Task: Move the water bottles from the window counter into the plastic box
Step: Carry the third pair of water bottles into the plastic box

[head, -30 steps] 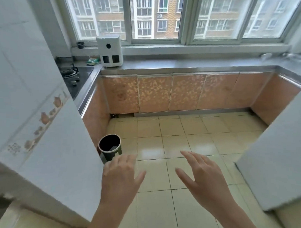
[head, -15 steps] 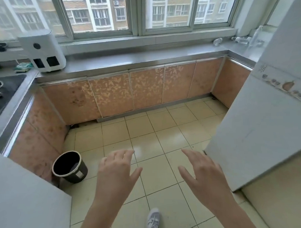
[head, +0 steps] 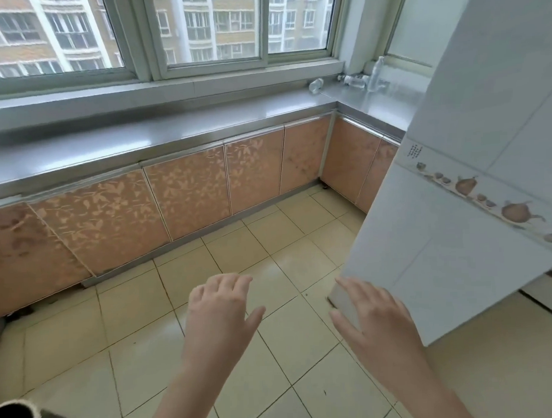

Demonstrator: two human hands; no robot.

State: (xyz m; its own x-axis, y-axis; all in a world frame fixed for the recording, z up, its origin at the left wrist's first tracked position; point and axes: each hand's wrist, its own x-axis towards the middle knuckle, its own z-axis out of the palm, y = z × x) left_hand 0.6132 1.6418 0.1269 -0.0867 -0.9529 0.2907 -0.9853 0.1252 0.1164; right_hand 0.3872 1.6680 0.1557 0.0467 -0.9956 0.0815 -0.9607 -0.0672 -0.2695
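Both hands, left hand and right hand, hover empty with fingers spread at lower centre over the tiled floor. Water bottles sit well apart, upper right, on the steel window counter above orange cabinets.

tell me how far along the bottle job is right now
Nothing looks done yet. The clear plastic water bottles are on the grey steel window counter in the far right corner, one upright and the others lying down. Nothing is in hand: the left hand and right hand are open and empty above the beige tiled floor. Left: every bottle. The plastic box is not in view.
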